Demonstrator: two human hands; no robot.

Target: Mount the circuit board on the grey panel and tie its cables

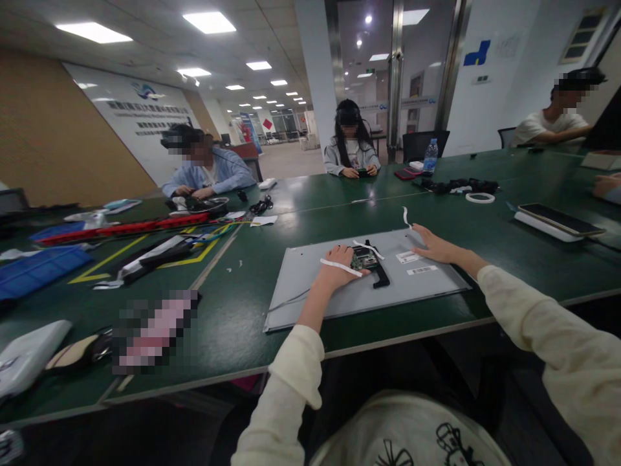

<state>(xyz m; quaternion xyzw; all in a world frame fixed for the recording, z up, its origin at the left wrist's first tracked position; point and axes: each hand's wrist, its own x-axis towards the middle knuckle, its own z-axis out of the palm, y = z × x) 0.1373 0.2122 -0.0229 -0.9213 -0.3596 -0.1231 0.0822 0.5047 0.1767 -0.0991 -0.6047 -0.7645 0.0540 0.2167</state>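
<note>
A flat grey panel [301, 285] lies on the green table, with two white labels on its right part. On its middle sits a green circuit board [361, 260] in a black bracket [381, 277]. My left hand [338, 266] is closed over the board's left edge, and a white strip [341, 266] lies across its back. Another white strip [369, 248] crosses the bracket's top. My right hand [433, 244] is spread over the panel's far right edge, its fingers apart. A curled white strip [405, 217] stands by its fingertips, and whether it touches them I cannot tell.
Left on the table [233, 310] are a blue tray [43, 268], a red bar [136, 226] and cables. A phone [557, 219] on a white box, a tape roll [480, 197] and a bottle [430, 156] are at right. Several people sit around the table.
</note>
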